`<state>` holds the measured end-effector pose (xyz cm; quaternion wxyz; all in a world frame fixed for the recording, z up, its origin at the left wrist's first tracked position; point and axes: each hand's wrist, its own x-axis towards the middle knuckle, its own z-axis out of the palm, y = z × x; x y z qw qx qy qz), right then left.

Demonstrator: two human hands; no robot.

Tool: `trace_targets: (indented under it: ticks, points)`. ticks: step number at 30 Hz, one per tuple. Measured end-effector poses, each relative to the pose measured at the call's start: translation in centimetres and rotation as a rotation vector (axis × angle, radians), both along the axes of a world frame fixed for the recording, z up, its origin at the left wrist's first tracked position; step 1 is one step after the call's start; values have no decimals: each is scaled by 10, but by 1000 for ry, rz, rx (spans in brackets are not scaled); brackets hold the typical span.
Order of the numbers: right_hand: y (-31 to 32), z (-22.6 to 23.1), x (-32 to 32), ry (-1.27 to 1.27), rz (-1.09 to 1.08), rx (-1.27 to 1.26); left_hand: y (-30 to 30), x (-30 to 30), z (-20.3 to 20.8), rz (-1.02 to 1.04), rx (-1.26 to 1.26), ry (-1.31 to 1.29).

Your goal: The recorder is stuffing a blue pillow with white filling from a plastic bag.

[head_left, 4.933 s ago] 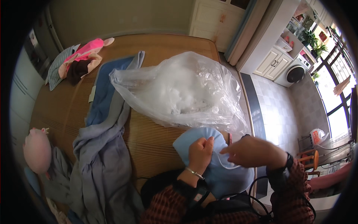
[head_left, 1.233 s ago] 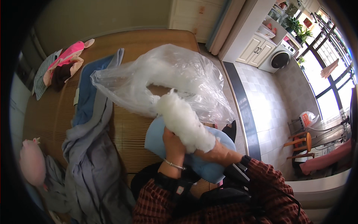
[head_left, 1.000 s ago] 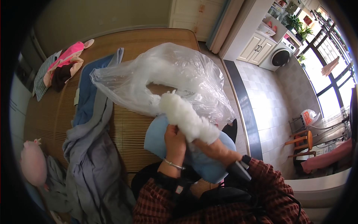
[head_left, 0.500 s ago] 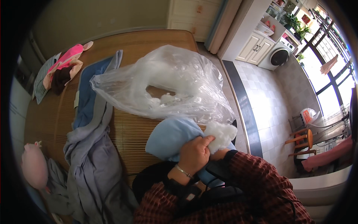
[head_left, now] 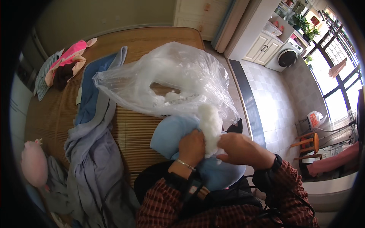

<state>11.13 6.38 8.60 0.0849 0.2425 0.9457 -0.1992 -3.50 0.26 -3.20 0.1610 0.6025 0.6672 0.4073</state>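
A light-blue fabric piece (head_left: 169,135), bulging as if padded, lies in front of me, and part of it continues below my hands. From between my hands rises a long tuft of white fibre stuffing (head_left: 210,127), its lower end down at the blue fabric. My left hand (head_left: 191,147) is closed on the fabric just left of the tuft. On the other side, my right hand (head_left: 243,150) has its fingers curled against the stuffing near its base; its fingertips are partly hidden. Beyond lies a clear plastic bag (head_left: 182,72) holding more white stuffing.
A bamboo mat (head_left: 131,131) covers the bed. Along the left runs a grey-blue cloth (head_left: 95,152), with a pink plush toy (head_left: 34,163) beside it. Pink and brown clothing (head_left: 70,62) lies at the far left corner. To the right stand a wooden stool (head_left: 311,142) and a washing machine (head_left: 285,57).
My right hand has come out from under the stuffing and moved right. The tuft now stands upright and longer between my hands. My left hand keeps its grip on the blue fabric.
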Motion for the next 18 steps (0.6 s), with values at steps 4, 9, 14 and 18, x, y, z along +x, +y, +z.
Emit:
trace_targets:
  ticks: [4,9,14,18]
  points:
    - [16,17,-15,254,-192,131,2,4,2,-23,9,116]
    - [34,-18,-19,422,-106,-107,1,6,14,-43,-23,-83]
    - [7,-20,6,492,-3,-111,-1,1,13,150,-98,-438]
    - [-16,-35,23,377,-241,-479,-2,-1,23,152,-5,-467]
